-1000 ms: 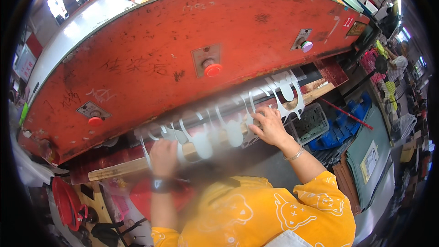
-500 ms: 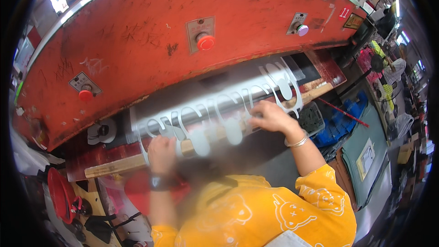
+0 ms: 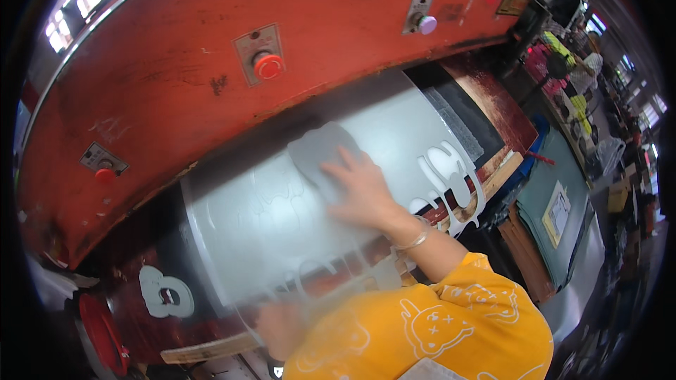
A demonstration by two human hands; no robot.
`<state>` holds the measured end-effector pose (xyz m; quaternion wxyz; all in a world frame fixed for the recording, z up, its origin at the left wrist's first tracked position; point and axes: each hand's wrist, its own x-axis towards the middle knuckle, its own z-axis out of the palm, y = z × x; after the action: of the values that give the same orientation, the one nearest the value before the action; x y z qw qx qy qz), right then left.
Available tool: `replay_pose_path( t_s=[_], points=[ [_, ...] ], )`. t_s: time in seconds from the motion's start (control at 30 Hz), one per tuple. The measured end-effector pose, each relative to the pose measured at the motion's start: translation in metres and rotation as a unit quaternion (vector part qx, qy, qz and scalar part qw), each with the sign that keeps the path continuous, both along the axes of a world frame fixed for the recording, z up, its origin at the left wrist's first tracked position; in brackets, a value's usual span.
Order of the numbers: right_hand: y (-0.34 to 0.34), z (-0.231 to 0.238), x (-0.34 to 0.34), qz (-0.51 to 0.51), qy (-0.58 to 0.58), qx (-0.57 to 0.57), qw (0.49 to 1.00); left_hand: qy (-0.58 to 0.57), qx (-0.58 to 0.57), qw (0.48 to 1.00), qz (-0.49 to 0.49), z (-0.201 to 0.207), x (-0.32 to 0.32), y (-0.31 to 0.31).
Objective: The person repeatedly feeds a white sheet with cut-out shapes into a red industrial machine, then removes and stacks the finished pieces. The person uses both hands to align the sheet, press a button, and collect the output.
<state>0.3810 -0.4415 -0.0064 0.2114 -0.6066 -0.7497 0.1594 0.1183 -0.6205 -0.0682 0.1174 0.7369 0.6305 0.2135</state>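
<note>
My right hand (image 3: 358,186) is over the middle of a white sheet (image 3: 246,229), its fingers spread across a flat grey piece (image 3: 317,151) with a rounded outline. Low in the view, my left hand (image 3: 280,327) is blurred and partly hidden by my yellow sleeve and shirt. It seems closed on the left end of a pale sheet with cut-out openings (image 3: 473,200). That cut-out sheet runs along the front of the white sheet, its right end hanging past the wooden strip. Faint curved outlines mark the white sheet.
A red machine front (image 3: 176,63) rises behind the bed, with a red push button (image 3: 269,66) and a pale purple one (image 3: 427,24). Flat white curved pieces (image 3: 167,292) lie on the left of the bed. A wooden strip (image 3: 211,348) edges the front; green folders (image 3: 553,200) stand at the right.
The cut-out sheet has come back toward my body, with my left hand lower. My right hand has left it and moved forward onto the grey piece. The view has shifted, showing more of the bed.
</note>
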Motion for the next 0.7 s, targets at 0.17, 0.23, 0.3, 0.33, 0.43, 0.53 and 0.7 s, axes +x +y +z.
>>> replay_pose_path(
  t_s=[0.17, 0.23, 0.3, 0.33, 0.43, 0.53, 0.7],
  points=[
    [-0.037, 0.017, 0.07, 0.003, 0.31, -0.05, 0.949, -0.13, -0.024, 0.991, -0.006, -0.002, 0.0, -0.031],
    [-0.045, 0.016, 0.083, -0.036, 0.317, -0.048, 0.946, -0.132, -0.022, 0.991, -0.018, 0.0, -0.001, -0.038],
    [-0.05, 0.012, 0.087, -0.071, 0.207, 0.012, 0.976, -0.15, -0.022, 0.988, -0.022, 0.001, -0.001, -0.043],
    [-0.051, 0.009, 0.088, -0.085, 0.144, 0.031, 0.985, -0.146, -0.026, 0.989, -0.019, 0.002, 0.0, -0.045],
    [-0.05, 0.0, 0.082, -0.115, -0.015, 0.074, 0.99, -0.142, -0.019, 0.99, -0.008, 0.003, 0.003, -0.045],
    [-0.048, -0.006, 0.075, -0.123, -0.059, 0.089, 0.987, -0.153, 0.0, 0.988, -0.002, 0.004, 0.005, -0.041],
    [-0.037, -0.005, 0.069, -0.141, -0.065, 0.097, 0.983, -0.177, -0.009, 0.984, -0.006, 0.01, 0.006, -0.031]
  ],
)
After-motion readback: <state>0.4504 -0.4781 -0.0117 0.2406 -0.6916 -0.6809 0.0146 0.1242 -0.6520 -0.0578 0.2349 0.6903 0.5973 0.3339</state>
